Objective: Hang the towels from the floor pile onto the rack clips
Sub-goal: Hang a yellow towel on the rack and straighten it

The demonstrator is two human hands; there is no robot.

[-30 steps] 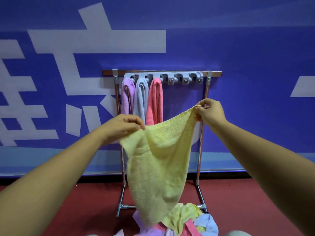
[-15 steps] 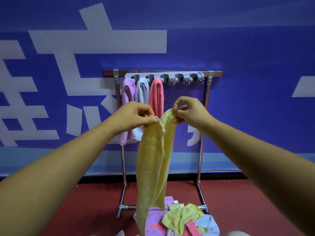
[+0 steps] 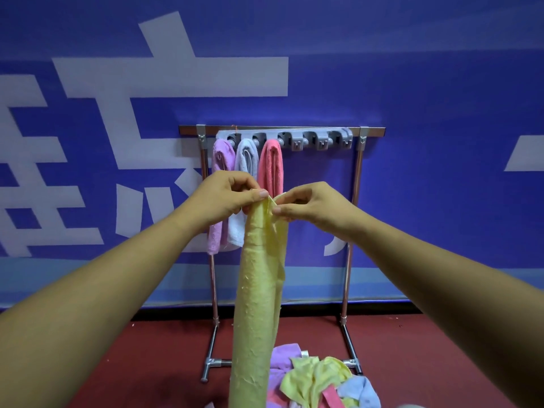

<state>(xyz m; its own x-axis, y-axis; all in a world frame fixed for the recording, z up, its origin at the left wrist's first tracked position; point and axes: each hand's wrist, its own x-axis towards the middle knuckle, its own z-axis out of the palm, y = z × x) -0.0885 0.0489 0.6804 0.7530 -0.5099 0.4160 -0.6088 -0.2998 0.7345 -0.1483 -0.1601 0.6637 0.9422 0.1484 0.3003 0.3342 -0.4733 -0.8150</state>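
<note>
blue wall (image 3: 441,83): it filled the whole background, with big white characters across the left half of the frame.
rack (image 3: 357,184): a metal frame stood against the wall in the centre, its feet on the red floor (image 3: 426,348).
clip strip (image 3: 284,136): a grey strip was fixed under the top bar of the rack.
hung towels: a purple towel (image 3: 222,154), a pale blue towel (image 3: 245,154) and a pink towel (image 3: 270,166) hung side by side from the left clips.
left hand (image 3: 226,198): it was raised in front of the purple and pale blue towels, and its thumb and curled fingers pinched the top edge of the yellow towel (image 3: 259,290).
yellow towel: it was in the air at the centre, held only at its top. It hung down as a long narrow band to the bottom edge of the frame and touched no clip.
right hand (image 3: 312,206): it was just to the right of the left hand. Thumb and forefinger pinched the same top edge, and the other fingers were curled in.
free clips (image 3: 321,141): three, as far as I could count, were on the right part of the strip, above the hands, with nothing in them.
floor pile (image 3: 318,378): crumpled yellow, purple, pink and pale blue towels lay in the lower centre-right, at the foot of the rack.
step in hand: to my eye the person was gathering the yellow towel's top edge for the fourth hanging.
next move: I think it called for lifting the gathered top up and a little to the right, then pushing it into the first free clip beside the pink towel while keeping it bunched.
</note>
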